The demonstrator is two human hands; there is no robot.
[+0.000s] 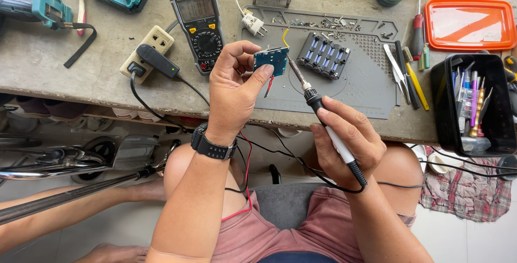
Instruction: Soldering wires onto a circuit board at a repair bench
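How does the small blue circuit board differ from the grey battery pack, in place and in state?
The blue circuit board is held up by the left hand, while the battery pack lies on the grey mat. The soldering iron in the right hand points at the board; the pack is untouched. The board is flat and thin, the pack blocky.

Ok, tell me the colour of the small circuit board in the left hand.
Blue small circuit board, pinched by the left hand; head view.

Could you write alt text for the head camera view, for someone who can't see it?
A left hand holds a small blue circuit board while the right hand touches a soldering iron to it, above a grey mat with a battery pack and a multimeter nearby.
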